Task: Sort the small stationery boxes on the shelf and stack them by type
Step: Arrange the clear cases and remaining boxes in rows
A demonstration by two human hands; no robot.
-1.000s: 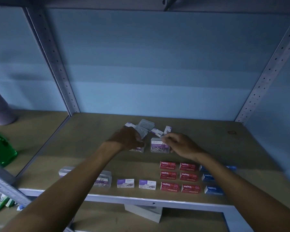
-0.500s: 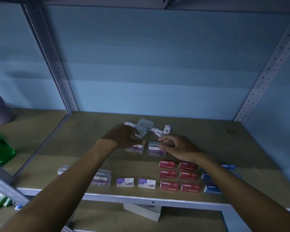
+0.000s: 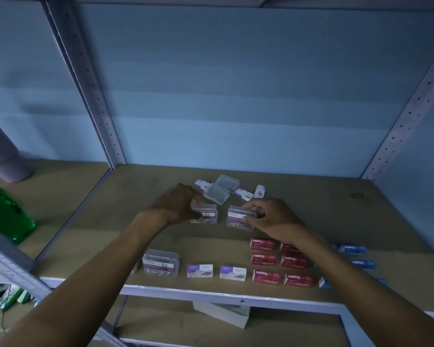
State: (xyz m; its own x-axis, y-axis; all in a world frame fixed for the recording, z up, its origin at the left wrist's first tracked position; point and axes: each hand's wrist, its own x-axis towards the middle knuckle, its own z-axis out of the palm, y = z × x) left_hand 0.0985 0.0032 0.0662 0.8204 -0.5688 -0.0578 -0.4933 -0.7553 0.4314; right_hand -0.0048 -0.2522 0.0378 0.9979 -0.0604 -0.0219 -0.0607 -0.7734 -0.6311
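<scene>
My left hand (image 3: 179,205) grips a clear paper-clip box with a purple label (image 3: 207,214) at mid shelf. Just to its right, my right hand (image 3: 271,216) grips a second clear paper-clip box (image 3: 237,219). Behind them lie two more clear boxes (image 3: 219,191) and several small white-purple boxes (image 3: 244,194). Along the front edge sit another clear box (image 3: 161,262), two white-purple boxes (image 3: 216,271), several red staples boxes (image 3: 266,259) in rows, and blue boxes (image 3: 353,249) partly hidden by my right forearm.
The wooden shelf board (image 3: 336,216) has bare room at the right rear and left rear. Perforated metal uprights (image 3: 85,81) frame it. A green bottle (image 3: 3,209) and a mauve flask (image 3: 3,151) stand in the bay to the left. A white box (image 3: 223,314) lies below.
Both hands have drawn slightly apart and toward me, each with its clear box. The left box now stands clear of the pile behind it.
</scene>
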